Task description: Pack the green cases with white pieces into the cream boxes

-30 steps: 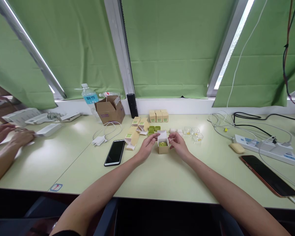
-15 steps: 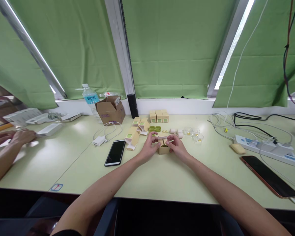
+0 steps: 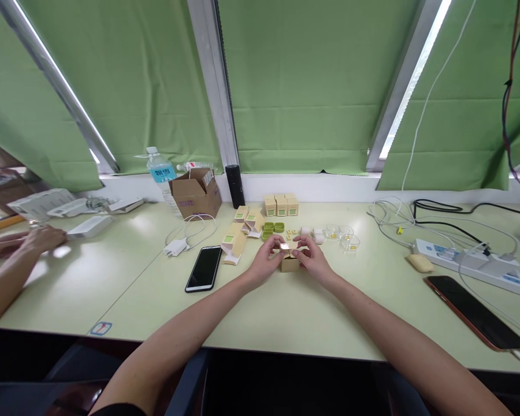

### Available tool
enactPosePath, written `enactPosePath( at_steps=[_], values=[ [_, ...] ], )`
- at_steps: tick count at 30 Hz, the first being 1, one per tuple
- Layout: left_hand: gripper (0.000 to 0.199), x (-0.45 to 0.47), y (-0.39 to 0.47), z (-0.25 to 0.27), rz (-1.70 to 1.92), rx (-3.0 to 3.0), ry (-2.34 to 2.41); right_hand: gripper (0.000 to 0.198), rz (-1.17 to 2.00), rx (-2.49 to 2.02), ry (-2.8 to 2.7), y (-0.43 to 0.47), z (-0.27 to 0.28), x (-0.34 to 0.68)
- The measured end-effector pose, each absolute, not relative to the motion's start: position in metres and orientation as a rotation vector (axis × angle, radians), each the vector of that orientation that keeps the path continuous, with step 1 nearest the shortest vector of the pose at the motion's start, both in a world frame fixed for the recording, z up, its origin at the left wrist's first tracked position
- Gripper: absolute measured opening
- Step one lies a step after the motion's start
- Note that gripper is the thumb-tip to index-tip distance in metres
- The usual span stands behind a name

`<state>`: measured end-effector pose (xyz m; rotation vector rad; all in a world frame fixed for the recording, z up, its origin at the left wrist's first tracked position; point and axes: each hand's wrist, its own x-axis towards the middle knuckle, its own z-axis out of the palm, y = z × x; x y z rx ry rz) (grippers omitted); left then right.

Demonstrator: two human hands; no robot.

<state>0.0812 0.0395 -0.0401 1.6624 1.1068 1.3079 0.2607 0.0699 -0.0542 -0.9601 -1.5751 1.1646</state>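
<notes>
A small cardboard box [image 3: 290, 265] stands upright on the table, its top flap raised at the far side. My left hand [image 3: 267, 260] grips the flap's left end between thumb and fingers. On the other side my right hand [image 3: 312, 258] has its fingers closed on the flap and the box's right edge. What lies inside the box is hidden by the flap and fingers. Just beyond are several green square cups [image 3: 274, 227], tiny yellow pieces [image 3: 290, 232], white rolls [image 3: 318, 236] and clear cups [image 3: 345, 235].
Closed small boxes [image 3: 281, 205] stand at the back; unfolded ones [image 3: 234, 241] lie to the left near a black phone [image 3: 203, 269]. A brown carton [image 3: 195, 193] is behind. Rightward are a power strip [image 3: 472, 264] and another phone [image 3: 475, 312]. A co-worker's hands [image 3: 39, 240] are far left.
The flap has tilted forward and down over the box opening, its surface now catching light. Both my hands keep hold in nearly the same place.
</notes>
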Motion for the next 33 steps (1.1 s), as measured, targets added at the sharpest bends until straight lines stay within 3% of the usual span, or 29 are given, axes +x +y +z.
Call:
enactPosePath(
  at_steps=[10,25,33],
  values=[
    [0.009,0.078,0.04,-0.043,1.304,1.719,1.14,0.023,0.87,-0.865,-1.711,0.06,-0.044,0.261],
    [0.018,0.067,0.027,-0.032,1.355,1.988,1.063,0.011,0.763,-0.788,-1.744,0.049,-0.037,0.264],
    [0.011,0.068,0.025,-0.031,1.353,2.107,1.114,0.005,0.73,-0.789,-1.734,0.051,-0.04,0.263]
  ],
)
